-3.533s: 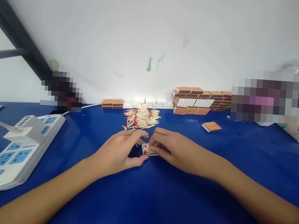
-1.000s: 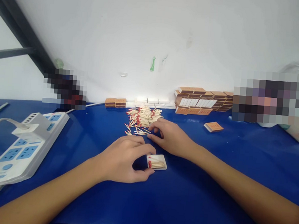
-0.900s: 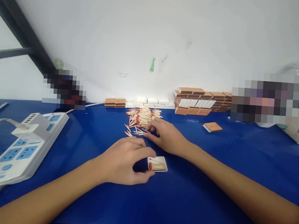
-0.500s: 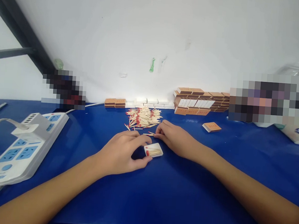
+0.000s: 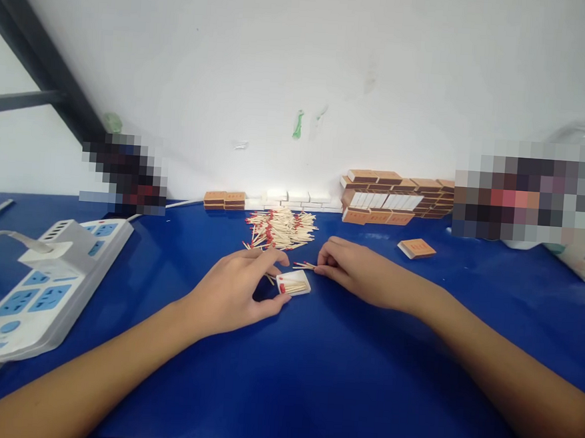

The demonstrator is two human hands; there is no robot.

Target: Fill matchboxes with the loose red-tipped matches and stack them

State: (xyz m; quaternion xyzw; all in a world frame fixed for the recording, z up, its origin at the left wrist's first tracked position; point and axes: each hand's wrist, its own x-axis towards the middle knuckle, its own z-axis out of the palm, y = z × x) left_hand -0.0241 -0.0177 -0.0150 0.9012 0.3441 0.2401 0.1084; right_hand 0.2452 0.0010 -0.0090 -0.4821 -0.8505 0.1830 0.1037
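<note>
A few matches [image 5: 303, 266] are pinched at their plain ends by the right hand [image 5: 349, 266], just beyond the white tray [image 5: 299, 275]. The tray, set on the blue table [image 5: 280, 392], is flanked by the spread left hand [image 5: 235, 282]; whether it is gripped cannot be told. The matches, probably light and brittle, are best held by those ends.
</note>
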